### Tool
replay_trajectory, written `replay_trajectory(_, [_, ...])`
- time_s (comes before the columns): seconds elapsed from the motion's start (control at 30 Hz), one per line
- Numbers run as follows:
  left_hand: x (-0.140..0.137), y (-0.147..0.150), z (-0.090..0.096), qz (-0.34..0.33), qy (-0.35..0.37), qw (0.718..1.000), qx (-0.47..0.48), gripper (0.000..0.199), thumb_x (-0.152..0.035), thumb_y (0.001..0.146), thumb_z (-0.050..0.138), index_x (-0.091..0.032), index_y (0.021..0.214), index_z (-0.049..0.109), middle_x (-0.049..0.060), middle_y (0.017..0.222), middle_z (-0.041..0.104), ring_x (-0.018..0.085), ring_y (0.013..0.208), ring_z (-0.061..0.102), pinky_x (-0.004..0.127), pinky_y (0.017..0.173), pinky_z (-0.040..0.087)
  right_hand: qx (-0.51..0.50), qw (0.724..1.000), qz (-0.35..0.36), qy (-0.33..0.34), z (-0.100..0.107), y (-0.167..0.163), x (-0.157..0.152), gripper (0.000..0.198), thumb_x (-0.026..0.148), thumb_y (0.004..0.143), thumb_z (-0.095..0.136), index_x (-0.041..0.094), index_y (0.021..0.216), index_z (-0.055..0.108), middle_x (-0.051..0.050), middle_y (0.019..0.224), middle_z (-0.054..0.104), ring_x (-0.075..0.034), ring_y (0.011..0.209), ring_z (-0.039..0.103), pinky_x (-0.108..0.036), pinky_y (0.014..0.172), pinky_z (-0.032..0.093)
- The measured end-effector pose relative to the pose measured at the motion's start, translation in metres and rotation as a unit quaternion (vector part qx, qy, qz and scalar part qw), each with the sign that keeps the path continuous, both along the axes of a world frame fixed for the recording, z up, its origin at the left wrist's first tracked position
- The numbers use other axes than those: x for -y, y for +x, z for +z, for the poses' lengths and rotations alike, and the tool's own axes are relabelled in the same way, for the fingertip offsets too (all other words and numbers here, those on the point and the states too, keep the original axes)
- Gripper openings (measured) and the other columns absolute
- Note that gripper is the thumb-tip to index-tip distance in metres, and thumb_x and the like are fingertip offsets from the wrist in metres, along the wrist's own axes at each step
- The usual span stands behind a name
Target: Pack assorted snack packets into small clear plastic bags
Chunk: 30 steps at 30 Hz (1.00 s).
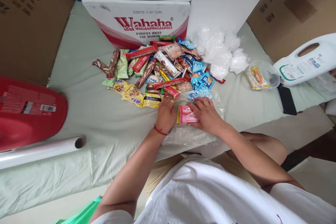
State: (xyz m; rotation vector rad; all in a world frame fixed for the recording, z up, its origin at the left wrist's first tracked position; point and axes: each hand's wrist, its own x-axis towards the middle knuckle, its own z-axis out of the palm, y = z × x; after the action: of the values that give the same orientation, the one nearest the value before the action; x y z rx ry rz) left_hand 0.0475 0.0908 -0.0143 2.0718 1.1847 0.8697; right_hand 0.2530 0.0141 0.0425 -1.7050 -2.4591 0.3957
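My right hand [207,114] curls over the right end of a pink Nabati wafer packet [187,113], the thumb along its lower edge. A yellow packet [178,113] pokes out from under the pink one. Both lie on a clear plastic bag [189,134] spread at the table's front. My left hand [167,113], with a red string bracelet, is at the near edge of a heap of wrapped snacks, its fingers bent together; whatever they may hold is hidden. Beside it lie yellow cookie packets [133,95], a red-wrapped bar [169,83] and blue sachets [201,93].
A Wahaha water carton [141,21] stands behind the heap, with bunched clear bags [217,50] to its right. Farther right are a plastic tub [274,77], a white detergent jug [304,61] and a black phone [287,100]. At left are a red container [31,112] and a roll [44,152].
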Motion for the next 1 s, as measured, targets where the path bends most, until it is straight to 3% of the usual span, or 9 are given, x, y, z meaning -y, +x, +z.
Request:
replay_trajectory(0.1, [0.001,0.000,0.003,0.067,-0.012,0.996,0.056,0.046,-0.009,0.089,0.044,-0.023,0.118,0.076,0.004,0.126,0.074,0.023,0.130,0.060,0.045,0.117,0.045,-0.053,0.999,0.006,0.001,0.006,0.007,-0.004,0.078,0.060,0.087,0.074,0.015,0.148,0.055,-0.020,0.137,0.060,-0.040,0.135,0.043,-0.058,0.114,0.033])
replay_trajectory(0.2, [0.001,0.002,0.005,0.114,-0.002,0.991,0.068,0.038,-0.015,0.091,0.050,-0.023,0.115,0.077,0.006,0.123,0.074,0.026,0.135,0.055,0.048,0.119,0.042,-0.112,0.993,-0.018,0.035,0.017,0.014,-0.019,0.054,0.054,0.099,0.058,0.018,0.139,0.062,-0.017,0.131,0.063,-0.033,0.123,0.051,-0.050,0.106,0.042])
replay_trajectory(0.3, [0.000,0.003,0.006,0.128,0.011,0.990,0.063,0.040,-0.018,0.091,0.054,-0.022,0.126,0.073,0.008,0.127,0.071,0.027,0.137,0.051,0.049,0.121,0.039,-0.064,0.993,-0.070,0.076,0.020,0.016,-0.044,0.044,0.036,0.102,0.053,0.015,0.140,0.062,-0.017,0.129,0.064,-0.034,0.124,0.048,-0.050,0.106,0.040])
replay_trajectory(0.4, [-0.002,0.004,0.003,0.120,0.006,0.990,0.073,0.050,-0.017,0.086,0.059,-0.022,0.136,0.065,0.010,0.134,0.065,0.028,0.136,0.051,0.050,0.122,0.038,0.007,0.997,-0.061,0.046,0.014,0.011,-0.072,0.046,0.028,0.095,0.061,0.012,0.138,0.063,-0.019,0.125,0.067,-0.037,0.127,0.046,-0.050,0.105,0.037])
replay_trajectory(0.57, [-0.007,0.007,-0.003,0.133,-0.025,0.983,0.122,0.059,-0.016,0.081,0.065,-0.019,0.139,0.054,0.014,0.139,0.053,0.026,0.122,0.060,0.044,0.110,0.050,0.008,0.997,-0.064,0.033,0.008,0.015,-0.095,0.025,0.024,0.094,0.058,0.015,0.108,0.077,-0.014,0.097,0.071,-0.033,0.108,0.054,-0.046,0.095,0.040])
replay_trajectory(0.73, [-0.010,0.012,0.000,0.139,-0.028,0.982,0.122,0.067,-0.026,0.079,0.077,-0.018,0.141,0.051,0.012,0.126,0.062,0.021,0.100,0.063,0.039,0.094,0.054,-0.165,0.982,-0.042,0.077,0.015,0.039,-0.090,0.024,0.034,0.098,0.058,0.019,0.097,0.076,-0.008,0.090,0.068,-0.024,0.090,0.059,-0.039,0.088,0.044])
replay_trajectory(0.83, [-0.011,0.013,0.000,0.120,-0.076,0.980,0.138,0.057,-0.029,0.083,0.075,-0.019,0.136,0.056,0.005,0.107,0.070,0.017,0.085,0.061,0.034,0.086,0.053,-0.232,0.969,-0.040,0.080,0.020,0.047,-0.078,0.027,0.042,0.100,0.059,0.019,0.095,0.074,-0.006,0.088,0.065,-0.020,0.081,0.060,-0.033,0.077,0.046])
replay_trajectory(0.9, [-0.012,0.011,0.000,0.109,-0.104,0.976,0.157,0.045,-0.028,0.086,0.071,-0.019,0.129,0.061,0.001,0.089,0.070,0.016,0.082,0.060,0.033,0.087,0.052,-0.243,0.965,-0.044,0.089,0.023,0.047,-0.067,0.031,0.045,0.101,0.058,0.020,0.093,0.074,-0.004,0.083,0.064,-0.018,0.076,0.059,-0.031,0.072,0.045])
replay_trajectory(1.0, [-0.012,0.003,0.006,0.083,-0.086,0.978,0.171,0.033,-0.023,0.084,0.069,-0.019,0.117,0.070,0.000,0.085,0.068,0.019,0.090,0.062,0.038,0.098,0.050,-0.244,0.964,-0.035,0.097,0.027,0.044,-0.046,0.033,0.046,0.104,0.055,0.021,0.095,0.074,-0.003,0.081,0.066,-0.017,0.074,0.060,-0.029,0.071,0.046])
